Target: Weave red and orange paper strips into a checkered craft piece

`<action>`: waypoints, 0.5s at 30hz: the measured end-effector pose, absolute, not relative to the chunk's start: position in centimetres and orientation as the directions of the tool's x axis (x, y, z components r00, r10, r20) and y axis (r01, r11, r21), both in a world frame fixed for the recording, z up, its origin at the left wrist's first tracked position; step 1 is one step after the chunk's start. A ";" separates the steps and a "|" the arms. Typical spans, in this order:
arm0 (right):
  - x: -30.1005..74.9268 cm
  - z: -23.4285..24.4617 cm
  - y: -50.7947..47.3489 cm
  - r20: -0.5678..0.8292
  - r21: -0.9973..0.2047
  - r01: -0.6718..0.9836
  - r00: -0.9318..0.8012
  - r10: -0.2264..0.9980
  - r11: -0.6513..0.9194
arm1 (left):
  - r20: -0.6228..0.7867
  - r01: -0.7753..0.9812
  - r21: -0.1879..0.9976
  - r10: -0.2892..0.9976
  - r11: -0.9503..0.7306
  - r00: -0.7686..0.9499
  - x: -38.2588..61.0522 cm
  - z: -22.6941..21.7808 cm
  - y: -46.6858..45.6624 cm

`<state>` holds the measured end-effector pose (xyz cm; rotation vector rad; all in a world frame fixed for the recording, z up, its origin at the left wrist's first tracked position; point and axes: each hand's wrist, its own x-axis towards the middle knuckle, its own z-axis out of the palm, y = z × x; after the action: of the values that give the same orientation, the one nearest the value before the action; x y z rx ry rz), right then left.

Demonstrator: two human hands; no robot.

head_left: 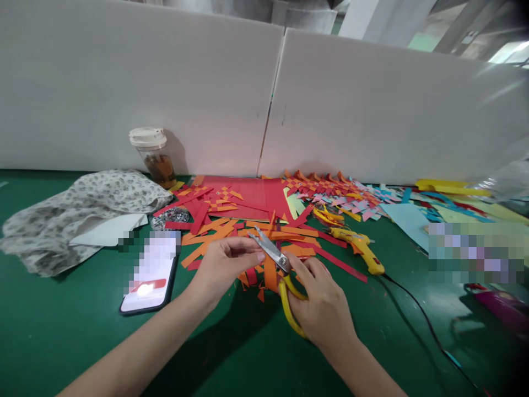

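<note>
My right hand (320,292) grips a pair of scissors (283,263) by its yellow handles, the metal blades pointing up and to the left, slightly parted. Close to the blade tips, my left hand (221,264) has its thumb and fingers drawn together; whatever lies between them is too small to make out. Beneath both hands spreads a pile of orange paper strips (270,274) and red paper strips (341,263), with small orange scraps (261,295) at its near edge. Behind the pile lie woven red and orange paper pieces (223,199) on red sheets (248,190).
A phone (151,273) and a patterned cloth (91,209) lie left, before a lidded drink cup (155,157). Right of the strips rests a yellow glue gun (363,251), its black cable (421,314) trailing nearer. Woven strips (330,187) and blue paper (407,223) lie along the white partition (372,110).
</note>
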<state>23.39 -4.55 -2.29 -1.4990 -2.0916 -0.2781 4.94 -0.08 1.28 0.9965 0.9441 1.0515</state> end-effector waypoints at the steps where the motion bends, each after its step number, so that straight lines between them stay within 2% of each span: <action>1: 23.4 -2.4 -4.5 0.539 -0.150 0.920 -0.230 0.810 0.361 | -0.135 -0.231 0.955 0.965 0.187 0.223 5.0 1.3 -0.1; 15: 23.4 -2.4 -4.5 0.537 -0.150 0.919 -0.233 0.811 0.363 | -0.134 -0.266 0.945 0.966 0.192 0.221 5.1 1.1 -0.2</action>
<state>23.36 -4.52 -2.43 -1.4937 -2.0951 -0.2667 5.09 -0.16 1.06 0.9685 0.9288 1.0674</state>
